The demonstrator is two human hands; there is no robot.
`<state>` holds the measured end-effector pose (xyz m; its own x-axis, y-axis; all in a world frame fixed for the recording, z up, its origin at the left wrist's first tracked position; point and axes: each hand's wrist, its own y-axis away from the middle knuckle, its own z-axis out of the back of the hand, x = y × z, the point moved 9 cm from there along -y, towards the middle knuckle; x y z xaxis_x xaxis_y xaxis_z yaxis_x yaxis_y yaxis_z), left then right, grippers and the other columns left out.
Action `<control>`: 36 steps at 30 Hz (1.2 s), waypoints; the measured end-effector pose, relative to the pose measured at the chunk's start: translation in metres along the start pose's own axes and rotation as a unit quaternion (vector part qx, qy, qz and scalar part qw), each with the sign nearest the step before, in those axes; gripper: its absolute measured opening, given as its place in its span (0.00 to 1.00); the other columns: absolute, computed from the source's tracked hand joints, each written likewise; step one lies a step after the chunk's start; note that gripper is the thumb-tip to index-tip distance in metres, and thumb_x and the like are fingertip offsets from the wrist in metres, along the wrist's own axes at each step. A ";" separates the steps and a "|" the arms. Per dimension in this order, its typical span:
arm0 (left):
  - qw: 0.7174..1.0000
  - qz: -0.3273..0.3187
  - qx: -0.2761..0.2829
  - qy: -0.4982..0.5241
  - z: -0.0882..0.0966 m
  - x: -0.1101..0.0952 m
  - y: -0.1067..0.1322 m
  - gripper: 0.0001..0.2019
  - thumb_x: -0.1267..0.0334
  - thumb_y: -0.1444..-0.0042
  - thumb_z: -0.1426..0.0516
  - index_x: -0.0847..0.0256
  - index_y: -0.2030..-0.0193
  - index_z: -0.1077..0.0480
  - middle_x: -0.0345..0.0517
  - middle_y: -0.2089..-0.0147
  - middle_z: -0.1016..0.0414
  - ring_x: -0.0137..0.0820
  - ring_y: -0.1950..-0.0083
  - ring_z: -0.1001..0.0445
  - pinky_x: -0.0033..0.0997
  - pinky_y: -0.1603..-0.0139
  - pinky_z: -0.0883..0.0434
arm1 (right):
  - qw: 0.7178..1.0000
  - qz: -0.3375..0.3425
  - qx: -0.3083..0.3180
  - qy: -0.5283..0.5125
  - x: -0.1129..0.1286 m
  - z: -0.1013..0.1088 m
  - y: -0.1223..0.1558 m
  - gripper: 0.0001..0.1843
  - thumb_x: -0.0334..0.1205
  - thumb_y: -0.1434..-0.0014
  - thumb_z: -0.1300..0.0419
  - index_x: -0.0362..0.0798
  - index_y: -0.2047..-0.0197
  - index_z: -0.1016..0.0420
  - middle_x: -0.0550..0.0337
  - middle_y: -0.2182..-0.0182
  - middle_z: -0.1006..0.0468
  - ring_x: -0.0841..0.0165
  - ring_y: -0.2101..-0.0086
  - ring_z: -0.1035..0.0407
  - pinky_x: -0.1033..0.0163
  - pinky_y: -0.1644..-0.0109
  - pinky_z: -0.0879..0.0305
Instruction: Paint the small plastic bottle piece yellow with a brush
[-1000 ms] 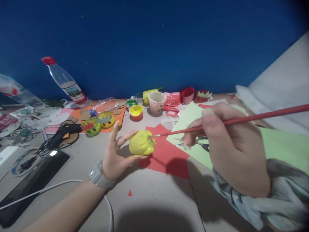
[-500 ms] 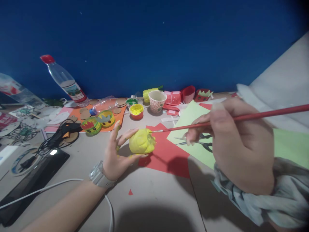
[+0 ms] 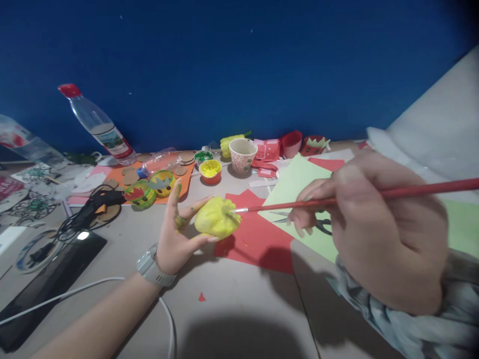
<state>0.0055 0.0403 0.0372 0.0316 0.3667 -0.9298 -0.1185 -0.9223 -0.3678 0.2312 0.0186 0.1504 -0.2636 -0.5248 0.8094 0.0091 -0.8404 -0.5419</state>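
Observation:
My left hand (image 3: 175, 234) holds a lumpy yellow-painted object (image 3: 216, 217) between thumb and fingers, just above the table; the other fingers stick up, smeared with yellow paint. My right hand (image 3: 377, 227) is closed round a long red paintbrush (image 3: 359, 196). The brush tip touches the right side of the yellow object. A small cup of yellow paint (image 3: 210, 171) stands behind it, next to a patterned paper cup (image 3: 243, 155).
Red paper (image 3: 258, 239) and pale green paper (image 3: 299, 182) lie under the hands, with scissors (image 3: 322, 225) on the green sheet. At left are a tilted water bottle (image 3: 99, 127), painted lids on an orange sheet (image 3: 149, 188), black cables (image 3: 86, 214) and a dark device (image 3: 48, 284). Red paper crafts (image 3: 292, 144) line the blue wall.
My left hand has lifted and tilted the yellow object slightly. My right hand has shifted closer to the camera, and the brush tip stays at the object's right side.

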 end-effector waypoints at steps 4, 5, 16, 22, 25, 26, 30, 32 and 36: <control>1.000 0.017 0.008 0.023 -0.001 0.001 -0.001 0.55 0.66 0.57 0.31 0.50 0.30 0.64 0.54 0.45 0.25 0.41 0.43 0.27 0.41 0.43 0.30 | 1.000 0.014 0.007 0.012 0.003 -0.001 0.000 0.14 0.39 0.34 0.51 0.52 0.71 0.30 0.69 0.79 0.30 0.76 0.77 0.32 0.63 0.73 0.34; 0.999 0.021 0.009 0.032 -0.001 0.001 -0.001 0.55 0.67 0.56 0.31 0.50 0.30 0.64 0.54 0.45 0.25 0.41 0.43 0.27 0.40 0.44 0.30 | 1.000 0.012 0.009 0.013 0.002 -0.001 0.000 0.14 0.39 0.34 0.51 0.52 0.70 0.30 0.69 0.79 0.31 0.76 0.78 0.32 0.63 0.74 0.34; 0.975 0.121 0.092 0.162 -0.016 0.017 -0.001 0.48 0.64 0.53 0.33 0.50 0.30 0.57 0.50 0.49 0.23 0.37 0.53 0.22 0.30 0.56 0.25 | 0.998 -0.034 0.028 -0.052 -0.009 -0.005 -0.002 0.12 0.39 0.35 0.50 0.52 0.70 0.32 0.67 0.77 0.30 0.73 0.77 0.31 0.62 0.74 0.34; 0.957 0.187 0.090 0.203 -0.015 0.027 0.001 0.48 0.58 0.54 0.33 0.51 0.31 0.55 0.51 0.49 0.24 0.40 0.50 0.24 0.36 0.53 0.26 | 0.994 -0.059 0.030 -0.091 -0.016 -0.007 -0.003 0.12 0.39 0.35 0.50 0.51 0.71 0.33 0.65 0.75 0.29 0.72 0.77 0.31 0.62 0.74 0.34; 0.948 0.201 0.105 0.225 -0.019 0.026 0.002 0.47 0.58 0.54 0.33 0.52 0.31 0.54 0.50 0.50 0.23 0.39 0.51 0.23 0.35 0.52 0.26 | 0.992 -0.066 0.019 -0.105 -0.017 -0.005 -0.005 0.13 0.38 0.35 0.51 0.51 0.71 0.32 0.65 0.76 0.29 0.73 0.78 0.31 0.63 0.76 0.34; 0.946 0.201 0.106 0.232 -0.020 0.026 0.002 0.47 0.58 0.54 0.33 0.52 0.31 0.53 0.50 0.51 0.23 0.39 0.51 0.23 0.35 0.51 0.26 | 0.992 -0.064 0.015 -0.111 -0.016 -0.004 -0.005 0.13 0.38 0.35 0.51 0.51 0.71 0.32 0.65 0.76 0.29 0.73 0.77 0.31 0.63 0.75 0.33; 0.941 0.206 0.099 0.251 -0.019 0.026 0.001 0.44 0.59 0.54 0.33 0.51 0.32 0.50 0.50 0.49 0.23 0.40 0.50 0.23 0.36 0.50 0.26 | 0.991 -0.063 0.027 -0.112 -0.013 -0.006 -0.007 0.13 0.36 0.35 0.51 0.50 0.71 0.31 0.64 0.75 0.29 0.73 0.77 0.30 0.64 0.73 0.32; 0.936 0.213 0.109 0.258 -0.021 0.027 0.003 0.43 0.59 0.54 0.33 0.52 0.33 0.48 0.49 0.50 0.23 0.39 0.51 0.23 0.35 0.51 0.26 | 0.990 -0.080 0.029 -0.114 -0.016 -0.004 -0.008 0.15 0.35 0.35 0.52 0.50 0.72 0.32 0.65 0.77 0.30 0.74 0.79 0.31 0.64 0.74 0.33; 0.914 0.228 0.163 0.292 -0.031 0.022 0.007 0.43 0.57 0.55 0.33 0.52 0.33 0.47 0.50 0.49 0.23 0.40 0.51 0.23 0.36 0.51 0.26 | 0.985 -0.099 0.049 -0.129 -0.019 -0.004 -0.012 0.15 0.34 0.36 0.52 0.50 0.73 0.33 0.66 0.74 0.30 0.76 0.79 0.30 0.66 0.73 0.31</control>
<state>0.0366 0.0386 0.0135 0.4179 -0.2631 -0.8695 -0.5383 -0.8428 -0.0037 0.2320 0.0388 0.1409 -0.0149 -0.3556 0.9345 0.0788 -0.9321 -0.3534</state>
